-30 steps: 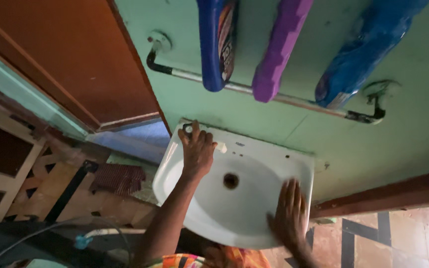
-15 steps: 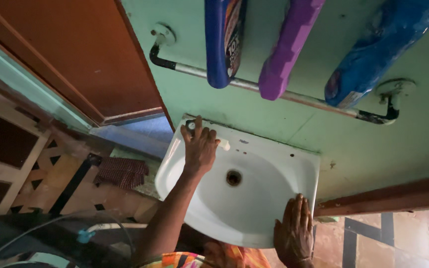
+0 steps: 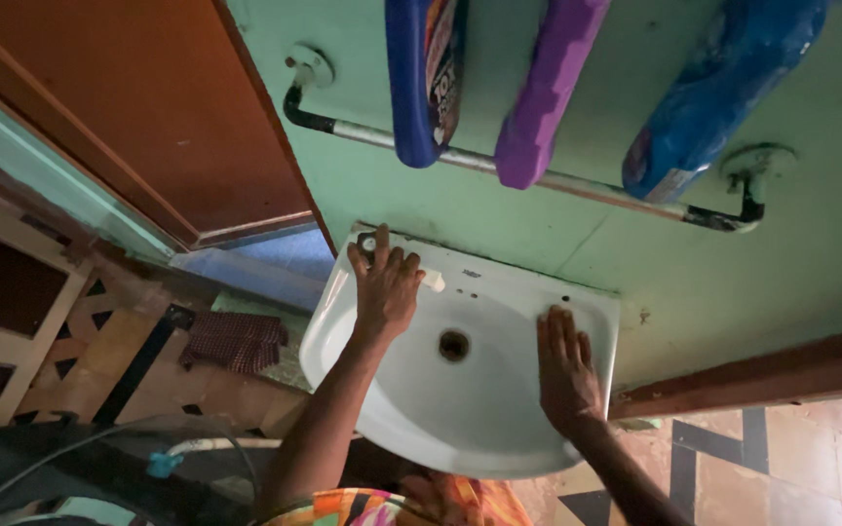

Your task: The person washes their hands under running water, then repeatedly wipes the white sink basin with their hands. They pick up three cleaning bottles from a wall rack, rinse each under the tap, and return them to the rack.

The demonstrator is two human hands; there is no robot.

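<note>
head view: white ceramic wall-mounted wash basin (image 3: pixel 479 409) under green wall, left hand (image 3: pixel 385 287) flat over small tap at its back rim, right hand (image 3: pixel 565 368) spread open inside right bowl wall, grasping nothing; bowl apparently dry, drain stained.

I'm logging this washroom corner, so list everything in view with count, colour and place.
wash basin: 1, white, fixed to the green wall
drain: 1, dark, basin middle
rail: 1, metal, on the wall above the basin
bottles: 3, two blue and one purple, standing on the rail
door: 1, brown, left
mat: 1, dark red, floor left of the basin
left hand: flat on the basin's back left corner
right hand: flat on the basin's right side
</note>
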